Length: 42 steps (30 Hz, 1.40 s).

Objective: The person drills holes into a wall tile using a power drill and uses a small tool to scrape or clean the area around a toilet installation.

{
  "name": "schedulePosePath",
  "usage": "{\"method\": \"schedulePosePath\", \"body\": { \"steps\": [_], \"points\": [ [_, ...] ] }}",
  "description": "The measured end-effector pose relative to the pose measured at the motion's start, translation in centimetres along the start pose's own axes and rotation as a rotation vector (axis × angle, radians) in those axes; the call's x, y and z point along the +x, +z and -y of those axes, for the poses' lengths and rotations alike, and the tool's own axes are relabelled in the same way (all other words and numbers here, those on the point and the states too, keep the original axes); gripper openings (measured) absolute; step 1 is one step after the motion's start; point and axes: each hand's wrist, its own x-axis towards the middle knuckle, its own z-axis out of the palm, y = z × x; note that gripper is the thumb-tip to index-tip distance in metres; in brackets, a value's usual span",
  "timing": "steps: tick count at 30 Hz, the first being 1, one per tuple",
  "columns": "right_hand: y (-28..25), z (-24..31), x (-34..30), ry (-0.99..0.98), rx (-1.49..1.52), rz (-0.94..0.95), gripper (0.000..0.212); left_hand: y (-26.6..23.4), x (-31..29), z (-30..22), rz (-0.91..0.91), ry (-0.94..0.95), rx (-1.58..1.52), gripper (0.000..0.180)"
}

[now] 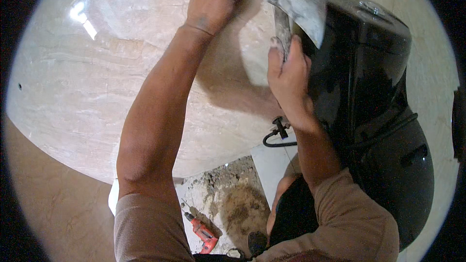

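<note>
Right hand [291, 75]: at 2 o'clock from centre, wrapped round the wooden handle [282, 24] just below the axe's head, gripping it between thumb and fingers.
Axe [300, 7]: at 1 o'clock, held in the right hand; head uppermost, broad edge toward 3, narrow back toward 9, grey metal smeared with white.
Left hand [216, 0]: at 12 o'clock, near the upper rim, just beside the axe's narrow back; fingers curled, tips drawn together; cannot tell whether pinching something small or whether touching the metal.
Wall [97, 87]: cream, marbled and glossy, with a bright glare at 10 o'clock and a small dark hole [20, 87] near 9.
Toilet [335, 82]: glossy black, at 3 o'clock, with a round button [371, 7] on top at 2.
Valve [279, 128]: black, close to centre toward 4 o'clock, with a dark hose [279, 144] curving beneath.
Broken ground [242, 204]: rough and earthy, at 6 o'clock, next to a white tile [266, 167] at 5.
Drill [204, 233]: red, lying between 6 and 7, bit toward 11.
</note>
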Motion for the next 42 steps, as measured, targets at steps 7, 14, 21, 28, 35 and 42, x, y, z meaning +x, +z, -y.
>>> {"method": "schedulePosePath", "body": {
  "steps": [7, 14, 21, 28, 35, 42],
  "points": [
    [0.8, -1.0, 0.1, 0.074, -0.02, 0.079, 0.018, 0.4, 0.0, -0.2, -0.012, 0.015, -0.021, 0.029],
    [0.5, -0.3, -0.2, 0.061, 0.057, 0.01, 0.022, 0.2, 0.3, -0.1, -0.018, 0.001, 0.018, 0.027],
    [0.2, 0.4, -0.5, 0.038, 0.134, -0.089, 0.021, -0.5, 0.5, -0.1, 0.012, 0.024, -0.012, 0.027],
    [1.1, -0.2, -0.3, 0.079, 0.106, -0.034, 0.022, 0.2, 0.4, 0.3, -0.001, -0.014, 0.013, 0.027],
    [1.7, -0.7, -0.5, 0.129, 0.064, -0.001, 0.023, 0.4, 0.2, 0.1, 0.013, -0.01, 0.009, 0.03],
    [1.9, -0.3, 0.3, 0.117, 0.06, 0.007, 0.023, 0.2, 0.7, -0.3, 0.01, -0.007, -0.005, 0.027]
  ]
}}
